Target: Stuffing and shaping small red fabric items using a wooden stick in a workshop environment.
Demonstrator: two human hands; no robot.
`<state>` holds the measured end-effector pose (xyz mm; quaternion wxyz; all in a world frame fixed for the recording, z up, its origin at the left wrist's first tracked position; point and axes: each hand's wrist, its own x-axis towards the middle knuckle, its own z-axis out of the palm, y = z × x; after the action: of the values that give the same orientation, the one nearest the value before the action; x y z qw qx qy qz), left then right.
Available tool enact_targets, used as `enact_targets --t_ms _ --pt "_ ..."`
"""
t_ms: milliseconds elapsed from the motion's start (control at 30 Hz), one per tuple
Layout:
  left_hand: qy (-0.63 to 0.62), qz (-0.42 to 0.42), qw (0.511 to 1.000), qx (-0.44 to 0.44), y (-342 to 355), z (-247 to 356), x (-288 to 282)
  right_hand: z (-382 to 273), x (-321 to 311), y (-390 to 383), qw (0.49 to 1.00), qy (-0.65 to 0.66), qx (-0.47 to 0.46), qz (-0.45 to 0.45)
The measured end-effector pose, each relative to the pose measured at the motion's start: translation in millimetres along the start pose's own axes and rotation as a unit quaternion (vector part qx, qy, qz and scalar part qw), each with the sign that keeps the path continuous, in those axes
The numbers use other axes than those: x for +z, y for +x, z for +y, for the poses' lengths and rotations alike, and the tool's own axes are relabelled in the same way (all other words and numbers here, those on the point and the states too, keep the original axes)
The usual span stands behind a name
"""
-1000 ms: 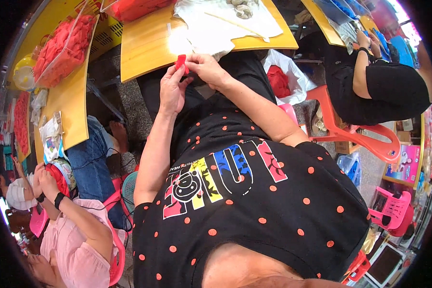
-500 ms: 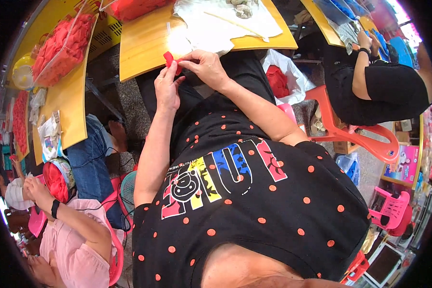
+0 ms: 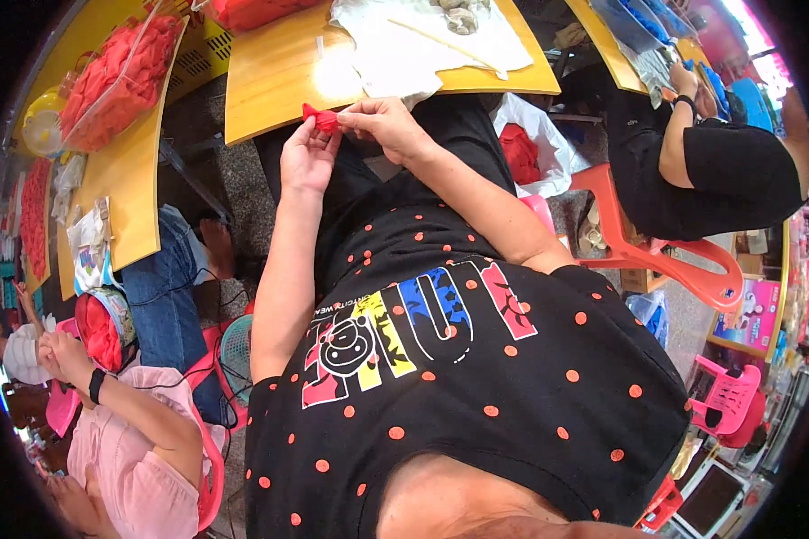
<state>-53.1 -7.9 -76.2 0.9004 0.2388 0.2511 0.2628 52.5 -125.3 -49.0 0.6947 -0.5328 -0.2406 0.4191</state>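
Observation:
A small red piece of gathered fabric [image 3: 325,119] is held up just off the near edge of the wooden table [image 3: 270,99], above my lap. My left hand [image 3: 309,163] has its palm turned up, with the thumb and fingers closed on the fabric from below. From the right, my right hand [image 3: 388,128] pinches the fabric's right end between thumb and forefinger. The folds fan out between the two grips. Whether anything thin, such as a thread, is in my right fingertips is too small to tell.
A white cloth [image 3: 386,54] with a thin stick [image 3: 445,47] lies on the table. A clear bin of red fabric pieces [image 3: 121,85] stands at left. A white bag [image 3: 548,148] holds red material beside my legs. Co-workers sit left and right; an orange chair [image 3: 611,211] is at right.
My left hand has rolled its palm upward and the red fabric has turned, showing its pleated folds. My right hand has shifted slightly, still pinching at the fabric's right end.

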Motion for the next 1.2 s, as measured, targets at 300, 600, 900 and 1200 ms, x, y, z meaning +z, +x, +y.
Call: enact_targets --t_ms 300,600,900,1200 --pt "-0.110 -0.113 0.984 -0.087 -9 6 6 1 -15 6 0.977 0.183 0.113 -0.002" --pt "0.111 -0.125 0.986 0.020 -7 -5 12 -1 -8 2 0.996 0.050 -0.022 0.063" --pt "0.061 -0.066 0.995 -0.040 -14 -7 21 -8 -1 -10 0.865 -0.357 -0.316 0.156" --pt "0.030 -0.047 0.998 -0.017 -11 4 16 -15 1 -10 0.823 -0.412 -0.362 0.148"
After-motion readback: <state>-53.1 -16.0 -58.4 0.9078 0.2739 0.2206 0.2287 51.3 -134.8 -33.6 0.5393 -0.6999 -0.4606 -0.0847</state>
